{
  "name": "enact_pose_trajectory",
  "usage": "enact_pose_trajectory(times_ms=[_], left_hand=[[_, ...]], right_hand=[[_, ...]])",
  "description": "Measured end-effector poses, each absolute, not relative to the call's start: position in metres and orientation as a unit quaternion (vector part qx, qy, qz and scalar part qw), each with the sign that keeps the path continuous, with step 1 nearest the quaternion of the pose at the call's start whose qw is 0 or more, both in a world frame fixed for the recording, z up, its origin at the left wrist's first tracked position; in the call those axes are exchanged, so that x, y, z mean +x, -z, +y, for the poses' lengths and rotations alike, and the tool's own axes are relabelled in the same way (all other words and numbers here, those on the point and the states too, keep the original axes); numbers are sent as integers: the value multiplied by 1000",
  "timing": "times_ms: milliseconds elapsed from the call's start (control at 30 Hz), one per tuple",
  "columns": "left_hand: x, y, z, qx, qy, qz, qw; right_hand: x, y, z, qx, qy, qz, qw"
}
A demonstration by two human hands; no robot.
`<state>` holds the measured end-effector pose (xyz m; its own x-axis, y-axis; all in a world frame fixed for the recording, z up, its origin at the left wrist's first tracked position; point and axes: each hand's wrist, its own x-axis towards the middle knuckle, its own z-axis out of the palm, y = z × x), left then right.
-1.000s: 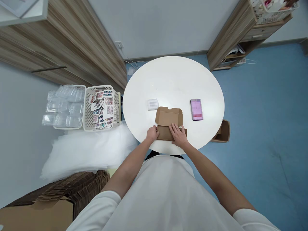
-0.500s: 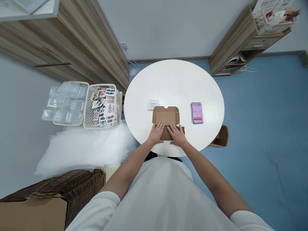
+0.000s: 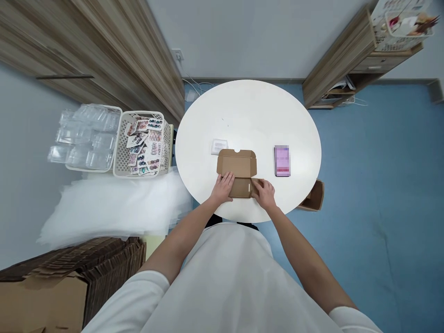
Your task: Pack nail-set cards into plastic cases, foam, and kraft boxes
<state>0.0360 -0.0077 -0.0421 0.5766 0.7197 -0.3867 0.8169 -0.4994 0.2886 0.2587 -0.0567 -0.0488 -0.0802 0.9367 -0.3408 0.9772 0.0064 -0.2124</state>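
Note:
A brown cardboard box (image 3: 237,163) lies unfolded near the front edge of the white round table, its lid flap spread away from me. My left hand (image 3: 223,187) rests flat on the left end of the box, fingers stretched out. At the right end, my right hand (image 3: 265,193) has its thumb and fingers on the box's side flap, pinching it; the fingertips are partly hidden. A short white slot shows in the cardboard beside that hand. Just behind the box is a small clear packet (image 3: 219,146). To the right lies a pink-purple phone-shaped item (image 3: 282,161), its face blurred.
At left stand a white basket of press-on nail cards (image 3: 122,152) and another basket heaped with clear plastic cases (image 3: 86,134). Below them are white translucent sheets (image 3: 114,208) and stacked folded cardboard (image 3: 114,268). A brown bin (image 3: 315,196) sits beside the table (image 3: 249,111).
My right hand has moved from the middle of the box to its right side flap and closed on it. My left hand stays on the left end. The view has shifted slightly.

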Motion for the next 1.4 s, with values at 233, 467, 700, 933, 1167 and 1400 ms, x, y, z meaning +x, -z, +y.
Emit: enact_pose_trajectory(times_ms=[233,467,700,933,1167,1400], left_hand=[[37,43,-10,856,98,455,224],[37,43,-10,858,98,458,210],[39,39,-10,855,100,462,214],[39,39,-12,852,98,462,227],[40,41,-13,853,88,462,226],[44,37,-15,860,93,443,235]], right_hand=[[242,47,-62,653,298,690,-92],[241,49,-59,734,443,455,-243],[227,40,-56,707,485,456,-241],[226,45,-37,780,406,474,-47],[223,48,-25,792,353,497,42],[226,49,-30,797,319,510,57]])
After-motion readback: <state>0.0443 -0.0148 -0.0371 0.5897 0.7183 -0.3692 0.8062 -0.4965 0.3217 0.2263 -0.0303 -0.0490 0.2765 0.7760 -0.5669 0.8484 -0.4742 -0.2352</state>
